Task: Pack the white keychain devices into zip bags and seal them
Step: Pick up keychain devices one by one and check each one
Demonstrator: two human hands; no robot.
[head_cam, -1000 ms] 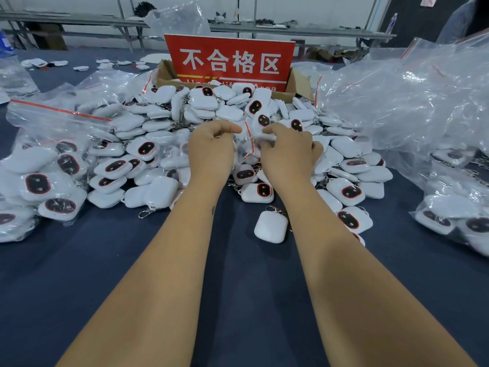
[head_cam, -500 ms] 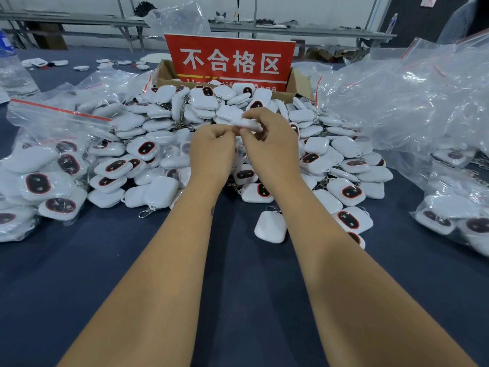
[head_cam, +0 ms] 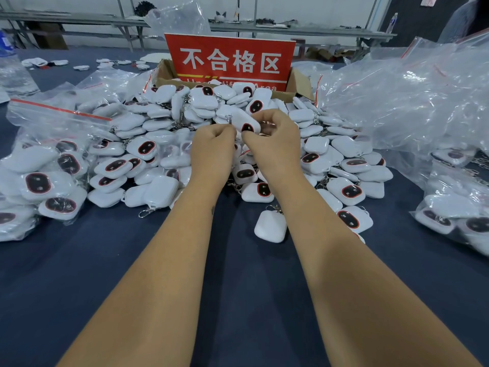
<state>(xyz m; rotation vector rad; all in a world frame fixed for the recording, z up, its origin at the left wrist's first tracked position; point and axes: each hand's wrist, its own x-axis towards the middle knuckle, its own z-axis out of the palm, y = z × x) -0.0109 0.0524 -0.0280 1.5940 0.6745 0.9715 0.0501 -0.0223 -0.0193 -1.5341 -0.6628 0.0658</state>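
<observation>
Both hands are raised over the pile point(head_cam: 201, 123) mid-bench: right hand point(head_cam: 272, 144) pinches a device point(head_cam: 244, 121), left hand point(head_cam: 211, 147) curls on its bag, barely visible

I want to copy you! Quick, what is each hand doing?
Left hand: fingers curled, pinching the white keychain device at its ring end.
Right hand: fingers curled round the same device.

You had two hands point(head_cam: 213, 147) out, one red sign point(head_cam: 230, 60), one cardboard box point(head_cam: 300, 84), and too many white keychain devices point(head_cam: 346, 192) to count.
</observation>
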